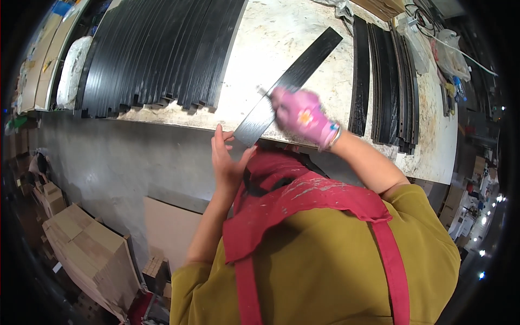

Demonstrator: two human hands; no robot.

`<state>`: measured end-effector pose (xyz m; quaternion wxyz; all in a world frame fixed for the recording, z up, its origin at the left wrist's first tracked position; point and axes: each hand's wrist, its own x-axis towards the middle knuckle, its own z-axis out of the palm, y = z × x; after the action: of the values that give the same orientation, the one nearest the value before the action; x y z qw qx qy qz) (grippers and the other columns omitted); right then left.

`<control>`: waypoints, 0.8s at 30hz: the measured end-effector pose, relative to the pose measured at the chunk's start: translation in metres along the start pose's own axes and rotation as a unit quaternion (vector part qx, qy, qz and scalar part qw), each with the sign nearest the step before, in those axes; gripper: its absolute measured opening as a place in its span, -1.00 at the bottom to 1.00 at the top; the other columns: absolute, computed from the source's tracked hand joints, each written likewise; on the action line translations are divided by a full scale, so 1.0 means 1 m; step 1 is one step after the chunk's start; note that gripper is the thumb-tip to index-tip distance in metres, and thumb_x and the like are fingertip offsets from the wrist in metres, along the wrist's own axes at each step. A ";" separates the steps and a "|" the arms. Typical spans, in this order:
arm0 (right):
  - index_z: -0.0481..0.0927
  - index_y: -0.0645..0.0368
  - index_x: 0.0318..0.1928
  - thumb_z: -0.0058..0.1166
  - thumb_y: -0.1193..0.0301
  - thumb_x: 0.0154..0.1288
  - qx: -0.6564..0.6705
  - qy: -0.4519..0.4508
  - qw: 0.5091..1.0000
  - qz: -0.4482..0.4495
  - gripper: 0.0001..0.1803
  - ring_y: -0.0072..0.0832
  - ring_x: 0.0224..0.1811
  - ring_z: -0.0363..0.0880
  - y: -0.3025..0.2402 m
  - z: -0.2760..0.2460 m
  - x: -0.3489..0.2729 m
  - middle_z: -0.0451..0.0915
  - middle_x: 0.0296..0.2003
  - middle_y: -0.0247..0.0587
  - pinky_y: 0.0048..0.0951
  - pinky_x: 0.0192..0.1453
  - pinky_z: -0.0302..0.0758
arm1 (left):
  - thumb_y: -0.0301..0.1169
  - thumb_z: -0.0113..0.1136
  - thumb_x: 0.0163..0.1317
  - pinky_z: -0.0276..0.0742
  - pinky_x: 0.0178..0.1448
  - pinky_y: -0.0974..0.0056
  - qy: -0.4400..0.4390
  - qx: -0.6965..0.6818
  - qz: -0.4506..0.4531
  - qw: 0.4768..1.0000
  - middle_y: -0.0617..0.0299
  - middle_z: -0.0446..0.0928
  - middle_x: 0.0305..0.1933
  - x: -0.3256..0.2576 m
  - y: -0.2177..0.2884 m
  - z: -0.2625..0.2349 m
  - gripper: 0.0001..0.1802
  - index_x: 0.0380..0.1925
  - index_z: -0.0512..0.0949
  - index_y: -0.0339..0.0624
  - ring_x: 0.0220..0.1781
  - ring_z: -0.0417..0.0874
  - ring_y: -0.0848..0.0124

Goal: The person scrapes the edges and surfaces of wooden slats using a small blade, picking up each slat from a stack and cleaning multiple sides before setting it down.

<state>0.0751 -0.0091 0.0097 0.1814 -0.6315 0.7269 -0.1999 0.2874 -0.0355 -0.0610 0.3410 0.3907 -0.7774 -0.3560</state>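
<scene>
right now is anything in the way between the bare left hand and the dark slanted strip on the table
Nothing visible stands between the left hand and the slanted strip: the hand is at its near end, though whether they touch is unclear. The gloved right hand covers part of the strip's middle, farther along.

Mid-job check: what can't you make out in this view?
Head view:
- Thin item at the gloved right hand's fingertips: motion blur hides its kind.
- Angled black strip: partly covered by that hand.
- Left hand: contact with the strip's near end is unclear, too small.
- Left-side strips: far ends cut off by the upper edge.
</scene>
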 end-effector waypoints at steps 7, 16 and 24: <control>0.45 0.09 -0.36 0.02 0.42 0.13 0.067 -0.038 0.993 -0.090 -0.93 -0.17 -0.55 0.58 -0.012 0.017 -0.026 0.53 -0.58 -0.11 -0.20 -0.43 0.52 | -0.52 0.51 -0.20 0.40 -0.13 0.29 0.003 -0.033 0.014 0.999 0.07 0.41 -0.04 0.001 -0.007 0.004 0.07 0.32 0.07 -0.36 -0.10 0.48 0.28; 0.49 0.09 -0.37 -0.02 0.42 0.21 0.006 -0.016 0.992 -0.125 -0.95 -0.21 -0.55 0.58 -0.002 0.001 -0.009 0.55 -0.58 -0.15 -0.22 -0.45 0.51 | -0.54 0.49 -0.21 0.40 -0.16 0.28 -0.023 0.008 0.046 0.999 0.08 0.38 -0.07 -0.009 -0.001 0.002 0.04 0.31 0.09 -0.34 -0.14 0.45 0.26; 0.48 0.30 -0.33 -0.06 0.51 0.13 -0.230 -0.063 0.966 -0.101 -0.88 -0.22 -0.50 0.62 0.030 -0.012 0.082 0.56 -0.55 -0.07 -0.27 -0.46 0.55 | -0.40 0.49 -0.16 0.48 -0.14 0.21 -0.076 0.020 0.082 0.994 0.05 0.40 -0.11 -0.023 0.019 0.013 -0.16 0.20 0.32 -0.20 -0.15 0.48 0.18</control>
<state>0.0325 -0.0855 0.0036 0.0559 -0.7374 0.6731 -0.0044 0.2804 -0.0034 -0.0581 0.3011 0.3048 -0.8373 -0.3396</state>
